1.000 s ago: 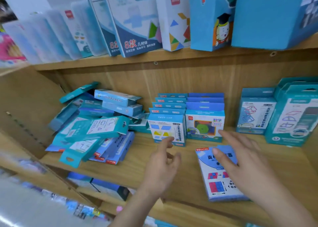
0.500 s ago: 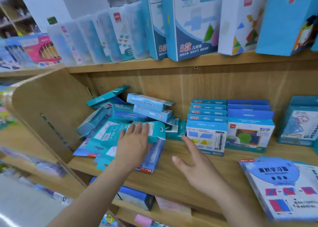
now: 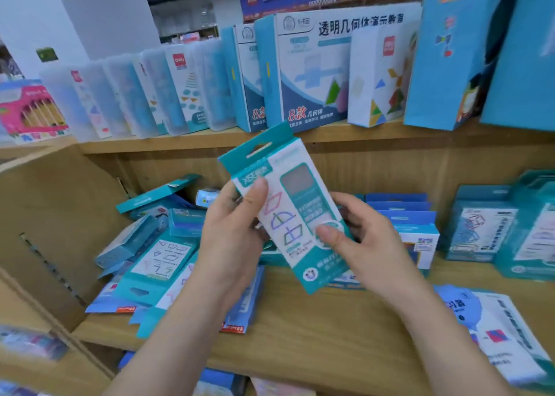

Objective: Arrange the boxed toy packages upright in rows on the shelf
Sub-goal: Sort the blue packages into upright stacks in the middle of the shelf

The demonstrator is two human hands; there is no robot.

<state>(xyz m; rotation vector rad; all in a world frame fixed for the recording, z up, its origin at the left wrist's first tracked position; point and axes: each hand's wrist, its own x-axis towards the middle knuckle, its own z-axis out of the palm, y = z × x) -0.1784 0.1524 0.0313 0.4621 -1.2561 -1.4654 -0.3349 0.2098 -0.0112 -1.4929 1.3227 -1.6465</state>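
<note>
Gripping one teal box (image 3: 292, 215) above the shelf (image 3: 315, 320): left hand (image 3: 231, 236) and right hand (image 3: 363, 239), thumbs in front.

Upright blue rows (image 3: 399, 216) half behind the held teal box (image 3: 300, 203) (its small print blurred).

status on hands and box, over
Left hand and right hand both grip one teal box, tilted, above the shelf. Toppled pile lies left. Flat package lies right.
</note>
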